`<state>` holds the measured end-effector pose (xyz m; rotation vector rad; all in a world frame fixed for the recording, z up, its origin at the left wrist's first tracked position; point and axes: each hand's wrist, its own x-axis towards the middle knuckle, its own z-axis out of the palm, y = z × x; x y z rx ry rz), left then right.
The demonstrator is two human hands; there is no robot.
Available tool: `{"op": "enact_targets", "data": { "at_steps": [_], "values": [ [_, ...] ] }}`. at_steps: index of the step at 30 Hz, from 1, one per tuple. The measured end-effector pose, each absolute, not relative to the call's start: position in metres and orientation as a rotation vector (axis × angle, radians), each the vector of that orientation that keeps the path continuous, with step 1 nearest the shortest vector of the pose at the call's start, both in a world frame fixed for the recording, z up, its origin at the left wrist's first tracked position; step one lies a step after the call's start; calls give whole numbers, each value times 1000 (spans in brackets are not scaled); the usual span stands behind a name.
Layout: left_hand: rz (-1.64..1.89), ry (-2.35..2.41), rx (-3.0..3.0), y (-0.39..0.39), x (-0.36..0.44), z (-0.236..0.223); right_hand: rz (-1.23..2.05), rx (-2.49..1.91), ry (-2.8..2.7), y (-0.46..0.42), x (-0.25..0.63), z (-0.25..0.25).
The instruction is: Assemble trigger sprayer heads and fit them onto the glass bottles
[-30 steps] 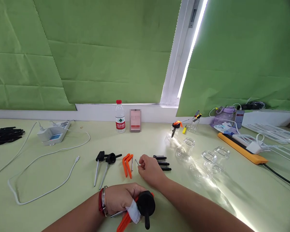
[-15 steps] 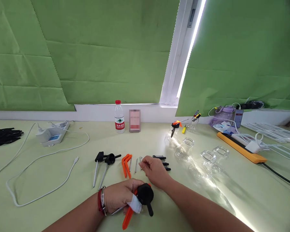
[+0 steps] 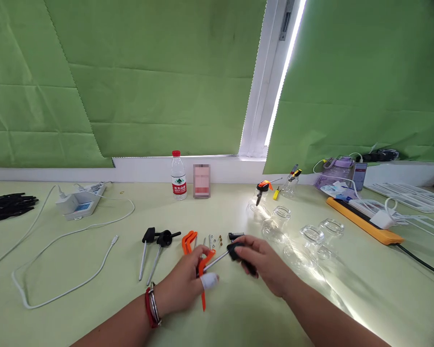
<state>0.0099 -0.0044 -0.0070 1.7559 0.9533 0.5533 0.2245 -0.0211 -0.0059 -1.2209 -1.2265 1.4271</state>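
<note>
Fingers of my left hand [image 3: 183, 281] are closed around an orange bent lever [image 3: 202, 268]; the thumb has a white wrap. My right hand [image 3: 265, 264] grips a black plastic head [image 3: 233, 251], whose metal rod [image 3: 217, 260] points toward the lever. The rod's far end meets the lever near my left fingers, but whether it passes through is hidden. Beyond my left hand lie more orange levers [image 3: 188, 241], thin metal pins [image 3: 210, 241] and small brass-coloured pieces [image 3: 220, 239]. A black part with a spring [image 3: 236, 236] lies just past my right hand.
Two black heads with metal rods [image 3: 164, 238] lie to the left, near a white cable [image 3: 94, 224]. Glass jars [image 3: 277, 224] stand at right, one topped by an orange-and-black assembly [image 3: 264, 187]. A water bottle [image 3: 179, 176] stands at the back; an orange power strip [image 3: 365, 221] lies far right.
My right hand has come back from the metal pins and now holds the black head. My left hand has moved up and keeps the orange lever, which now hangs more upright.
</note>
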Motion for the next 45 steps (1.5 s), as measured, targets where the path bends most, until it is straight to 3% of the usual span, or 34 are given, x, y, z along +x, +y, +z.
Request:
{"op": "enact_targets", "data": {
  "at_steps": [4,8,20,23,29,33,36,39,42,45],
  "values": [
    [693,1580,1821,13,-6,0,1234,-1140,-1092,-10,243,1],
    [414,1893,1950,26,-19,-1,1247,-1179,-1103,-12,246,2],
    [248,2004,2154,21,-12,-2,1312,-1213,-1291,-24,228,-3],
    [314,1871,2358,11,-6,3,1337,-1183,-1336,-25,225,-9],
    [468,940,2499,-13,3,-8,1485,-971,-1467,-35,205,-17],
    [538,851,2501,-16,2,-13,1473,-907,-1554,-42,187,-19],
    [664,1067,2527,-4,-10,-3,1262,-1062,-1722,-35,189,-12],
    [982,1819,2202,23,-37,12,871,-1336,-1862,-10,208,6],
    [746,2400,1815,56,-73,18,392,-1571,-1870,32,235,30],
    [444,2479,1671,79,-100,9,-44,-1899,-1871,78,258,49]
  ]
}}
